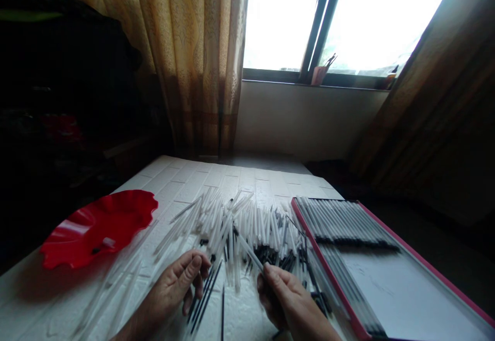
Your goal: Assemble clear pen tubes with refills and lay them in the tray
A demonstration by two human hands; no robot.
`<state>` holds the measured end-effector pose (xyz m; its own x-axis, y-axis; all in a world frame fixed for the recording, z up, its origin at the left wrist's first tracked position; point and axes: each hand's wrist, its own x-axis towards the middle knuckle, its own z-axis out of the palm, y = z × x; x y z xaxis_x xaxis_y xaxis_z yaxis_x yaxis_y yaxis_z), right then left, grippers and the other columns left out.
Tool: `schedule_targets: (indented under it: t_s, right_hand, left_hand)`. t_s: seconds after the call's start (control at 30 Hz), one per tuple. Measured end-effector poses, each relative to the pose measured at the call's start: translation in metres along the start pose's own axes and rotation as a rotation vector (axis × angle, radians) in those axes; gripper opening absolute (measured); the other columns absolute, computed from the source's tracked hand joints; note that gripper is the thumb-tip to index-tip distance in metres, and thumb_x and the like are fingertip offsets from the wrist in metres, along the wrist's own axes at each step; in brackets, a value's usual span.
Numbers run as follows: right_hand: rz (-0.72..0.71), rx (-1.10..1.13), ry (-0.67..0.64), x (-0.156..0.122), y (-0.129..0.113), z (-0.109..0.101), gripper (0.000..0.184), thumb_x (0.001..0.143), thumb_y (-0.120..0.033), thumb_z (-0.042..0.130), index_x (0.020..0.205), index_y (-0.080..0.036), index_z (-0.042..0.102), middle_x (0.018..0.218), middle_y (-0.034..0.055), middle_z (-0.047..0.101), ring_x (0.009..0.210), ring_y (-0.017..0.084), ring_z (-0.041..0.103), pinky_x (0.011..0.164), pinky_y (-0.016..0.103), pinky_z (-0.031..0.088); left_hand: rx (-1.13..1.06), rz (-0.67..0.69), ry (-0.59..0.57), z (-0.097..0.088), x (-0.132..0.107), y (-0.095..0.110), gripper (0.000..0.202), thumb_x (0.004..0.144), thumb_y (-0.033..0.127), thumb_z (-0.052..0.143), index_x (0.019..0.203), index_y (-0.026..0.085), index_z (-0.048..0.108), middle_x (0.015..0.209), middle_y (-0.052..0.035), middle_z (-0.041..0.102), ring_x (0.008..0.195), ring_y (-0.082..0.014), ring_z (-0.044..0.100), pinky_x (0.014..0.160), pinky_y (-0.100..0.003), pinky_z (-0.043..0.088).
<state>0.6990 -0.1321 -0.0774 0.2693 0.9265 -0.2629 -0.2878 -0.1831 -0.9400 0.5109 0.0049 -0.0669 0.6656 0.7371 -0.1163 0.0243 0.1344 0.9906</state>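
Note:
My right hand [284, 297] pinches a thin translucent pen-like tube [249, 250] between thumb and forefinger. The tube slants up and away to the left over a heap. My left hand [181, 281] is at the heap's near left, its fingers curled in with the thumb against them; whatever they hold is hidden or too small to name. Between the hands lie several thin dark sticks [204, 299], pointing away from me. Ahead spreads the heap of whitish tubes [259, 225], with black pieces [274, 256] mixed in at its near right.
On the right stands a red-edged tray [394, 279] with rows of tubes [340, 217] showing black ends. A red wavy-rimmed bowl [127, 209] sits at the left, with small bits in it. Loose tubes [112, 284] lie near it on the white brick-patterned tabletop [240, 176].

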Motion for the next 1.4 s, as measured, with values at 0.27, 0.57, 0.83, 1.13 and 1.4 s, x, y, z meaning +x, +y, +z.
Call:
schedule_targets:
  t_s: [0.27, 0.57, 0.83, 1.13, 1.4]
  right_hand:
    - [0.0, 0.085, -0.087, -0.004, 0.001, 0.003, 0.063, 0.069, -0.082, 0.061, 0.064, -0.02, 0.049, 0.04, -0.0124, 0.033, 0.034, 0.003, 0.02, 0.034, 0.016, 0.014]
    - [-0.008, 0.042, -0.094, -0.004, 0.005, 0.002, 0.062, 0.072, -0.081, 0.059, 0.066, -0.02, 0.05, 0.043, -0.0121, 0.031, 0.037, 0.005, 0.019, 0.036, 0.018, 0.013]
    - [-0.178, -0.438, -0.132, -0.008, 0.004, 0.01, 0.066, 0.083, -0.078, 0.046, 0.074, -0.015, 0.063, 0.049, -0.0085, 0.032, 0.046, 0.008, 0.029, 0.045, 0.021, 0.022]
    - [-0.109, -0.348, -0.063, -0.016, -0.026, 0.006, 0.031, 0.073, -0.042, 0.068, 0.088, -0.016, 0.062, 0.068, -0.0016, 0.057, 0.055, 0.011, 0.049, 0.049, 0.021, 0.04]
    - [-0.158, -0.489, -0.075, -0.021, -0.033, 0.018, 0.034, 0.077, -0.047, 0.058, 0.077, -0.013, 0.066, 0.064, 0.0019, 0.061, 0.046, 0.009, 0.048, 0.045, 0.019, 0.04]
  left_hand:
    - [-0.03, -0.052, 0.028, 0.001, -0.003, 0.001, 0.055, 0.07, 0.071, 0.069, 0.084, 0.018, 0.066, 0.069, 0.0006, 0.061, 0.049, -0.0098, 0.054, 0.034, -0.014, 0.034]
    - [-0.065, -0.038, -0.009, -0.001, -0.002, -0.006, 0.058, 0.069, 0.073, 0.068, 0.088, 0.019, 0.066, 0.071, 0.0, 0.06, 0.047, -0.0081, 0.051, 0.033, -0.013, 0.029]
    - [-0.098, 0.002, -0.178, 0.003, -0.006, -0.017, 0.057, 0.07, 0.066, 0.073, 0.1, 0.019, 0.066, 0.054, 0.0048, 0.055, 0.044, -0.0063, 0.043, 0.04, -0.015, 0.024]
    - [0.015, -0.035, -0.099, -0.002, -0.003, 0.004, 0.055, 0.067, 0.069, 0.073, 0.088, 0.018, 0.066, 0.047, 0.0069, 0.056, 0.032, -0.003, 0.029, 0.035, -0.016, 0.018]
    - [-0.061, -0.064, -0.167, 0.001, -0.01, 0.012, 0.056, 0.066, 0.066, 0.076, 0.09, 0.016, 0.065, 0.05, 0.0045, 0.059, 0.033, -0.0022, 0.032, 0.034, -0.014, 0.019]
